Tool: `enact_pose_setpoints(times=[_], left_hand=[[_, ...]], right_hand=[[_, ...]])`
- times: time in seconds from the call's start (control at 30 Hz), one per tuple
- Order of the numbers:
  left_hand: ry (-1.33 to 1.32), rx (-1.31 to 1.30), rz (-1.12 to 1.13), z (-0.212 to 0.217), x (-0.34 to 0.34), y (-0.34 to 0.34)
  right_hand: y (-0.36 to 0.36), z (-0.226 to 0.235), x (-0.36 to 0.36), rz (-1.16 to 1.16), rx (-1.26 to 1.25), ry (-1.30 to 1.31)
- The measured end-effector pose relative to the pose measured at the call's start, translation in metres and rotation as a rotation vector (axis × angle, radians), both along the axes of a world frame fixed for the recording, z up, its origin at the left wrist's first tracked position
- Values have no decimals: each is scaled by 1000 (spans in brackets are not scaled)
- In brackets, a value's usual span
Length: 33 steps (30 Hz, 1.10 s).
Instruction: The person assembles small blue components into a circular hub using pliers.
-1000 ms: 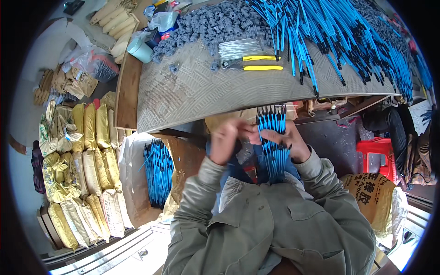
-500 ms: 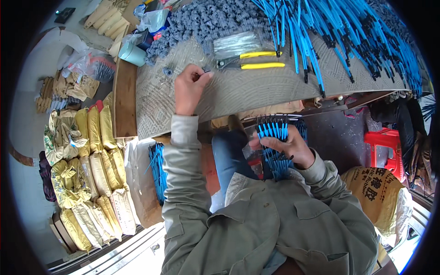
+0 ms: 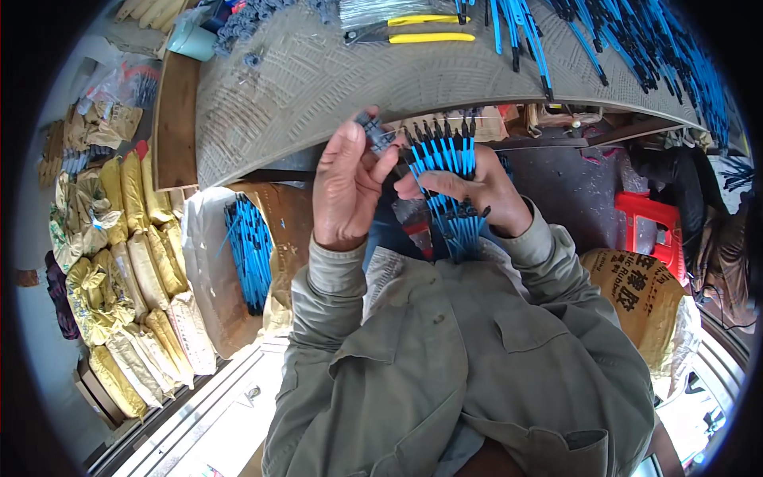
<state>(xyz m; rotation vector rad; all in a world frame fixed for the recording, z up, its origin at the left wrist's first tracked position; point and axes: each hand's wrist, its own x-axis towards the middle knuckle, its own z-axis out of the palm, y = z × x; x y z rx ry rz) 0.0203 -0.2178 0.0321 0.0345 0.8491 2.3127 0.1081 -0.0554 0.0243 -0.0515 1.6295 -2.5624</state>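
Observation:
My right hand (image 3: 494, 191) is closed round a fanned bundle of thin blue rods with black ends (image 3: 445, 155), held upright in front of my lap. Just left of it, my left hand (image 3: 346, 187) pinches a few small dark grey plastic fittings (image 3: 373, 131) between thumb and fingers. These fittings sit near the black tips of the bundle, apart from them as far as I can see. More grey fittings (image 3: 250, 28) lie heaped at the far left of the table (image 3: 318, 79). Loose blue rods (image 3: 636, 60) are piled at the far right.
Yellow-handled cutting pliers (image 3: 429, 37) lie on the table beside a clear plastic packet (image 3: 377, 11). An open sack of blue rods (image 3: 248, 258) stands at my left, near stacked yellowish packages (image 3: 143, 278). To my right are a red stool (image 3: 652, 230) and a printed sack (image 3: 628, 298).
My left hand has come back from the tabletop toward the bundle, with grey fittings now showing in its fingers. The bundle in my right hand has risen slightly; the view has shifted.

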Motion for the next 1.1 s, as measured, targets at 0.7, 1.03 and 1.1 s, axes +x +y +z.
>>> enact_pose_setpoints(times=[0.7,1.03,1.1], left_hand=[[506,-350,194,17,30,6],[546,-354,164,14,36,-1],[594,-401,170,15,36,-1]], right_hand=[[-4,10,10,-19,168,81],[-12,3,10,-54,53,24],[-12,8,10,-69,92,47]])
